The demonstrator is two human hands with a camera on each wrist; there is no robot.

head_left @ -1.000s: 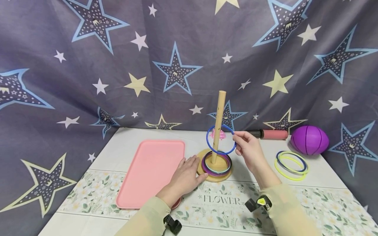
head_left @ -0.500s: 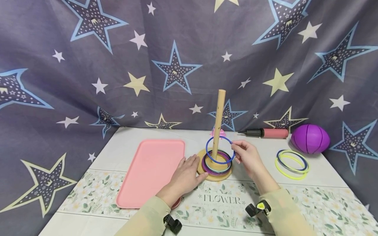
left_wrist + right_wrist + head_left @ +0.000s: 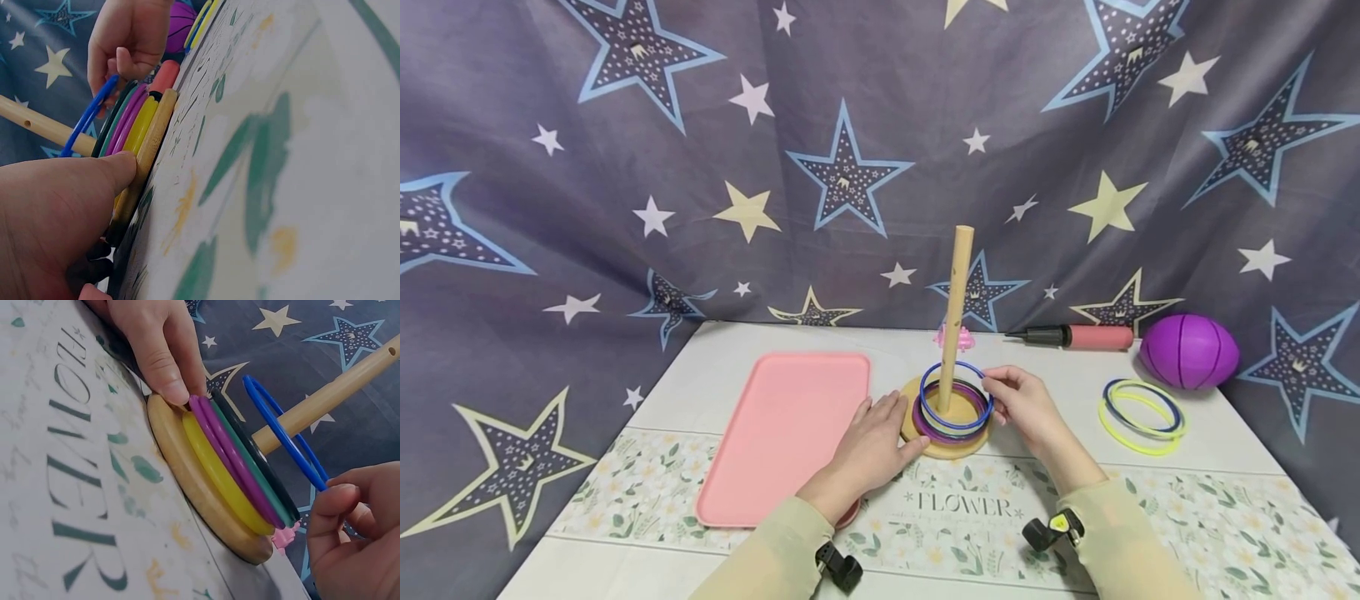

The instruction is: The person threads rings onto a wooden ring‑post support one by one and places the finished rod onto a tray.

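My right hand (image 3: 1024, 410) pinches a blue ring (image 3: 310, 474) between thumb and fingertips at its right side. The ring encircles the lower part of an upright wooden post (image 3: 957, 308), tilted, just above the stacked rings. Around the post's foot lie yellow (image 3: 225, 481), purple (image 3: 215, 434), teal and dark rings on a round wooden base (image 3: 187, 469). My left hand (image 3: 867, 446) rests at the base's left side with its fingers extended. Its thumb (image 3: 122, 169) touches the base's edge in the left wrist view.
A pink tray (image 3: 782, 433) lies to the left. On the right are yellow and dark blue rings (image 3: 1138, 451), a purple ball (image 3: 1189, 352) and a red-and-black hand pump (image 3: 1097, 337). A small pink object (image 3: 964, 340) sits behind the post. A starry curtain backs the table.
The right hand has lowered the blue ring along the post, from well above the stack to just over it. The left hand has stayed in place.
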